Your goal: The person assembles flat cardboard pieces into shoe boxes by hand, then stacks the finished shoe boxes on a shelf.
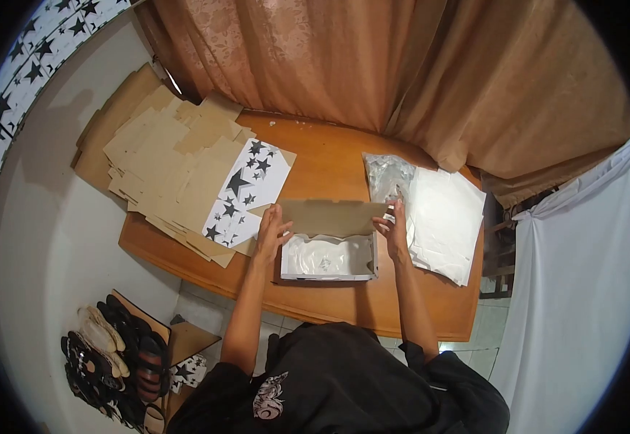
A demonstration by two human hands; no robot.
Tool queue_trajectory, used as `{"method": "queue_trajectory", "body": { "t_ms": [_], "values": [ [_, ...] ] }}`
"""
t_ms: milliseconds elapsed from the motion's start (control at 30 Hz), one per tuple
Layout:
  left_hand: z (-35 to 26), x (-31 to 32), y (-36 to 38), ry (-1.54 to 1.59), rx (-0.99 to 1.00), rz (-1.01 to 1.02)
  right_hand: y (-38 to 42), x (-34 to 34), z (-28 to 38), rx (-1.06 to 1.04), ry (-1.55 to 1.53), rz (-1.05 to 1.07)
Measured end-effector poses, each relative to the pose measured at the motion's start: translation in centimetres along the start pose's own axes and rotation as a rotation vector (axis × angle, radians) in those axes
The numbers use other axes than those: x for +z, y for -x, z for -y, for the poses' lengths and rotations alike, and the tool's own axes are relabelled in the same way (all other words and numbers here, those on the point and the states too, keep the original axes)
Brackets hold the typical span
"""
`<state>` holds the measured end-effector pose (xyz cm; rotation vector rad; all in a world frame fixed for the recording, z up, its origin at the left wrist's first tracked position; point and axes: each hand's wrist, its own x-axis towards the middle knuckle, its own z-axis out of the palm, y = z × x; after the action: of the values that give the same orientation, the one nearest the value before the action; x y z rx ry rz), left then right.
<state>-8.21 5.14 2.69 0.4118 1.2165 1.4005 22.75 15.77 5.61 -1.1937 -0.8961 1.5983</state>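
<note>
A shoe-box-like cardboard box [329, 276] stands on the table in front of me, its lid [335, 217] raised at the back with the brown inside facing me. White crumpled lining [326, 254] covers the inside of the box. At the lid's left edge is my left hand [272, 235], its fingers bent around that edge. My right hand [396, 228] pinches the lid's right edge near its upper corner. Part of the fingertips on both sides is hard to make out.
A pile of flat brown cardboard [163, 159] lies at the left, with star-printed sheets [250, 181] on it. Behind my right hand are a clear plastic bag [389, 176] and a stack of white paper [445, 220]. Several shoes [116, 347] stand at lower left.
</note>
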Motion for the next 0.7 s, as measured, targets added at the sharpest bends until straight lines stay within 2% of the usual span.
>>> {"method": "queue_trajectory", "body": {
  "t_ms": [67, 133, 200, 267, 333, 367, 433, 533, 700],
  "values": [
    [1.0, -1.0, 1.6, 0.042, 0.005, 0.019, 1.7, -1.0, -1.2, -0.038, -0.051, -0.011],
    [1.4, -1.3, 3.6, 0.084, 0.011, 0.041, 2.8, -2.6, -3.4, -0.060, 0.059, 0.020],
    [1.6, -0.8, 5.9, -0.114, 0.012, -0.003, 4.6, -3.7, -5.0, -0.059, 0.140, 0.057],
    [2.3, -0.9, 7.0, -0.118, -0.005, -0.028, 7.4, -3.0, -5.0, -0.402, 0.774, -0.003],
    [2.4, -0.8, 8.3, -0.343, -0.051, -0.070, 9.2, -2.6, -5.5, -0.444, 0.859, -0.002],
    [3.9, -1.8, 7.9, -0.330, 0.061, -0.033, 10.0, -2.4, -5.7, -0.509, 1.054, 0.020],
    [4.8, -2.6, 8.3, -0.353, 0.118, 0.027, 10.5, -2.5, -6.7, -0.647, 1.417, 0.065],
    [6.1, -3.3, 8.4, -0.398, 0.202, 0.083, 12.5, -0.3, -5.5, -0.655, 1.471, 0.106],
    [6.0, -3.0, 7.6, -0.414, 0.251, 0.062, 11.8, 0.9, -8.1, -0.727, 1.503, 0.254]
  ]
}}
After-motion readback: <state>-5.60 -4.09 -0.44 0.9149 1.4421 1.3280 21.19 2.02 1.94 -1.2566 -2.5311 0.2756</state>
